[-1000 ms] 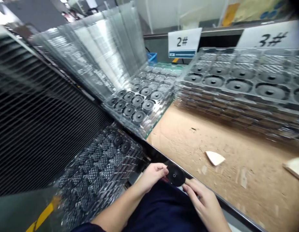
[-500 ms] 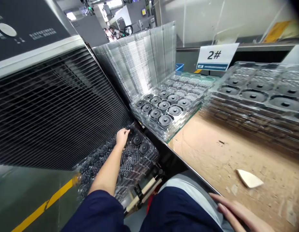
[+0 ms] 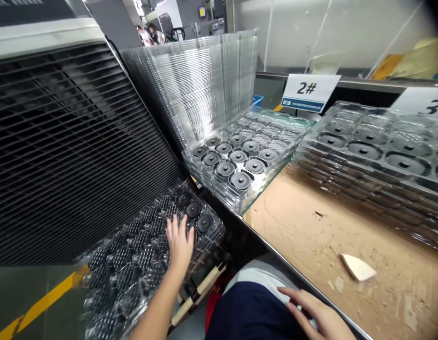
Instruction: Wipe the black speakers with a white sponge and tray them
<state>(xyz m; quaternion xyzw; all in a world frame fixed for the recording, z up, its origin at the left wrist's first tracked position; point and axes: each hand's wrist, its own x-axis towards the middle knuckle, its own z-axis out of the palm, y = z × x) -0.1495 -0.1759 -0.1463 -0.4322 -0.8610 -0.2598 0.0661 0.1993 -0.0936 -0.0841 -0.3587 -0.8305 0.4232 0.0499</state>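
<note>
My left hand point(image 3: 180, 243), fingers spread and holding nothing I can see, is over a clear plastic tray point(image 3: 134, 262) low on the left. Beyond its fingertips, at the tray's far right end, sit black round parts: one at the back point(image 3: 184, 199), a middle one point(image 3: 193, 209) and a nearer one point(image 3: 205, 223). What lies directly under the palm is hidden. My right hand point(image 3: 316, 311) rests by my lap at the worktable's edge, fingers stretched out and apart, with nothing visible in them.
A tray of several dark round parts point(image 3: 240, 180) lies ahead, with upright clear trays point(image 3: 201, 85) behind it. Stacked filled trays point(image 3: 374, 165) stand right, near a "2#" sign point(image 3: 309, 92). A pale pointed piece point(image 3: 358, 267) lies on the brown tabletop point(image 3: 297, 241). A black slatted unit point(image 3: 77, 156) rises left.
My left hand has drawn back towards me from the black part at the tray's far end, its pinched fingers now spread. The view has turned slightly. My right hand shows more fully.
</note>
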